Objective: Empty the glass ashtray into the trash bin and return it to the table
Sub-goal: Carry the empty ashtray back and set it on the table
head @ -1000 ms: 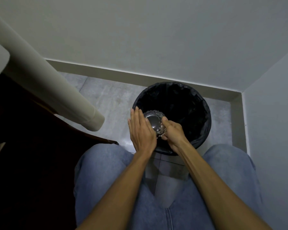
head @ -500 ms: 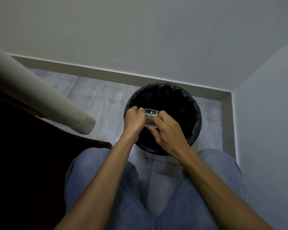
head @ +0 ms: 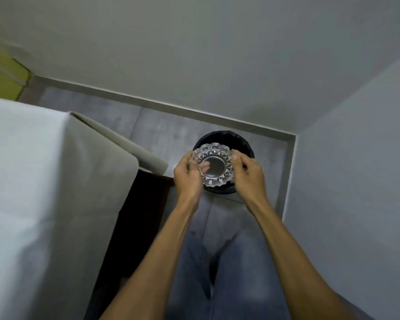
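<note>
The cut-glass ashtray [head: 214, 166] is held upright, its bowl facing up and looking empty, well above the black-lined trash bin [head: 245, 144] on the floor in the room's corner. My left hand [head: 187, 175] grips its left rim, with a finger showing through the glass. My right hand [head: 247, 175] grips its right rim. The ashtray hides most of the bin's opening. The table [head: 32, 192], covered in a white cloth, fills the left side.
Grey walls meet in a corner behind and right of the bin. A dark wooden piece [head: 143, 204] sits under the cloth's edge. My jeans-clad legs [head: 229, 262] are below the hands. Something yellow-green [head: 0, 75] shows at far left.
The ashtray went from tipped over the bin to upright, and both hands lifted it. The view rose, so the bin looks smaller and the table's top has come into sight.
</note>
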